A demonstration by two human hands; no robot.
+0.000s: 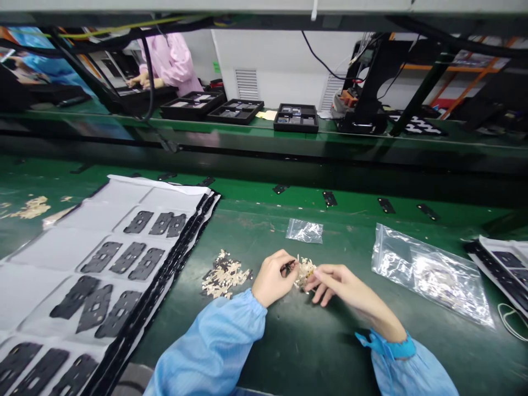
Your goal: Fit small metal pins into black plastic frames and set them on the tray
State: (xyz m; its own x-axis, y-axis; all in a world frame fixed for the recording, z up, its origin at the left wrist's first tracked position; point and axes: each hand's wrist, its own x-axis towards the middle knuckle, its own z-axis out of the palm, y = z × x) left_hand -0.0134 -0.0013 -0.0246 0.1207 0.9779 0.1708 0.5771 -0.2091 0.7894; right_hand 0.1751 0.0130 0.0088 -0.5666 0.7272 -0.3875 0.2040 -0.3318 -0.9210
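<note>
My left hand (274, 278) is closed in a pinch above the green bench, with a small dark piece at its fingertips, too small to name. Close beside it, my right hand (338, 283) has thumb and forefinger together at the edge of a pile of small cream-coloured pieces (304, 269); a tiny yellowish bit shows at the fingertips. Left of my left hand lies a second heap of cream and dark pieces (225, 275). A small clear plastic bag (304, 230) lies flat just beyond both hands.
On the left, a stack of white-lined trays (53, 245) carries several black flat parts (103, 257). A large zip bag (429, 275) lies right, before another tray (511, 258). Black parts (329, 198) line the green strip behind. A person in pink (177, 63) works across the bench.
</note>
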